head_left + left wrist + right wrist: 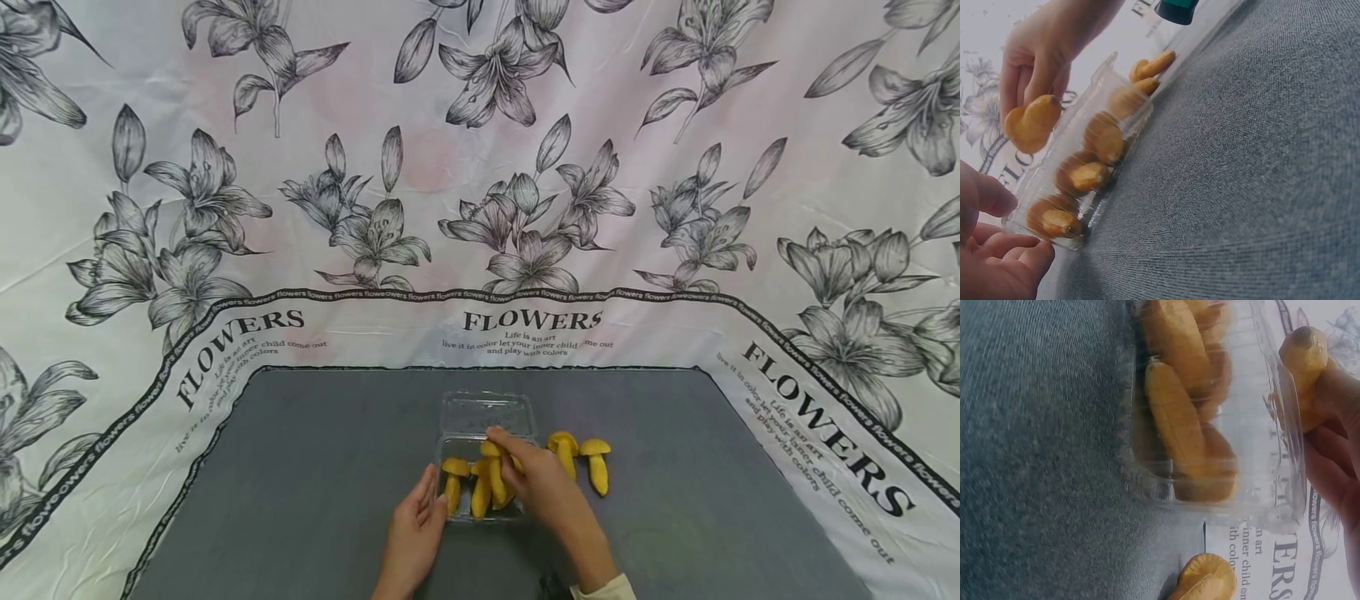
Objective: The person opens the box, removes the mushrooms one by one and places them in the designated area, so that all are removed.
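Note:
A clear plastic box (480, 517) with its lid (486, 414) hinged open away from me stands on the grey tabletop. Inside it lie several yellow mushrooms (453, 487), caps toward the back. My left hand (415, 529) grips the box's left wall, thumb on one side and fingers on the other. Above the box, my right hand (547, 487) pinches another mushroom (1032, 125) by its stem, as the left wrist view shows. In the right wrist view that mushroom's stem end points up past the box rim, and its cap is partly hidden.
Two more mushrooms, one (562, 450) close beside the box and one (597, 467) farther right, lie on the grey tabletop (337, 450). A white flower-printed cloth (525, 250) hangs behind and at both sides. A dark object with a green part (1175, 11) shows at the left wrist view's top.

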The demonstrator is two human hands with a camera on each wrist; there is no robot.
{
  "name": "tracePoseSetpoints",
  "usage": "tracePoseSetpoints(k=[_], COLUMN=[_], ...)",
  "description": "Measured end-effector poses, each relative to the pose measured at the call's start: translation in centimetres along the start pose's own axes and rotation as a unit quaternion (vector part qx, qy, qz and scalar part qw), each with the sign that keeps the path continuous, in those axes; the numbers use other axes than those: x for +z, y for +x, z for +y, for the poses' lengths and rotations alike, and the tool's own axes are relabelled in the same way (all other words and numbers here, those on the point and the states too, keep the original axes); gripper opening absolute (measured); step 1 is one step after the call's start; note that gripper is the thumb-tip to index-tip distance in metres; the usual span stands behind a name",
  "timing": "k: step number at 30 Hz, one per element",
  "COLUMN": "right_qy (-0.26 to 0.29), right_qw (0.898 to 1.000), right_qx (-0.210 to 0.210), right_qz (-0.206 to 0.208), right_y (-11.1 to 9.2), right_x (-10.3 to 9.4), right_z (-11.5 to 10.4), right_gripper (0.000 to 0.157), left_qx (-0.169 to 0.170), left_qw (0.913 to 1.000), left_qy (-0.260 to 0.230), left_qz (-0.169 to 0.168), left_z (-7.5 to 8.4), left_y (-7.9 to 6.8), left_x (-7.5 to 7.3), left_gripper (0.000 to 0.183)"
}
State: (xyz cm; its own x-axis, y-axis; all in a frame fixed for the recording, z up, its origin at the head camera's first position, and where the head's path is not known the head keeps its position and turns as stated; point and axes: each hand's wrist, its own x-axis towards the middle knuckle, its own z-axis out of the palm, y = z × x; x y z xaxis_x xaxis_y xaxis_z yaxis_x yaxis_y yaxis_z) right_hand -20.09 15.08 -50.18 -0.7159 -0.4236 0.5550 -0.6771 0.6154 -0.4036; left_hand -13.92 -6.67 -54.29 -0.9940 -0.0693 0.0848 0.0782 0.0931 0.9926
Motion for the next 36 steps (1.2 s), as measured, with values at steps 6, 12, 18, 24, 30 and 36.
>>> tracePoseSetpoints(k=[6,12,18,24,30,36], right_qy=[-0.011,-0.016,-0.030,-0.052,-0.045,-0.032], right_qw=[1.000,1.000,0.999,0.997,0.996,0.995], right_qx=[-0.001,-0.003,0.003,-0.026,-0.003,0.019], right_qz=[0.012,0.016,0.021,0.056,0.072,0.087], right_y=[-0.3,-0.3,-0.4,-0.6,-1.0,-1.2], right_x=[0.0,-0.6,-1.2,-1.5,-2.3,-3.3], right_z=[0.6,0.8,1.4,2.4,3.0,3.4], right_gripper=[0.046,0.047,0.048,0.048,0.045,0.045], left_qx=[0.000,0.001,-0.002,-0.003,-0.011,-0.006], left_qw=[1.0000,1.0000,0.9999,0.9999,0.9999,0.9999], left_qy=[0.008,0.007,0.012,0.011,0.011,0.010], left_qz=[-0.001,-0.001,0.003,0.003,-0.002,-0.005], left_z=[-0.2,-0.3,-0.2,-0.1,0.0,0.1], left_y=[0.0,-0.1,-0.1,-0.1,-0.1,-0.1], left_x=[0.0,0.0,0.0,0.0,0.1,-0.1], left_gripper=[0.056,0.056,0.055,0.055,0.056,0.056])
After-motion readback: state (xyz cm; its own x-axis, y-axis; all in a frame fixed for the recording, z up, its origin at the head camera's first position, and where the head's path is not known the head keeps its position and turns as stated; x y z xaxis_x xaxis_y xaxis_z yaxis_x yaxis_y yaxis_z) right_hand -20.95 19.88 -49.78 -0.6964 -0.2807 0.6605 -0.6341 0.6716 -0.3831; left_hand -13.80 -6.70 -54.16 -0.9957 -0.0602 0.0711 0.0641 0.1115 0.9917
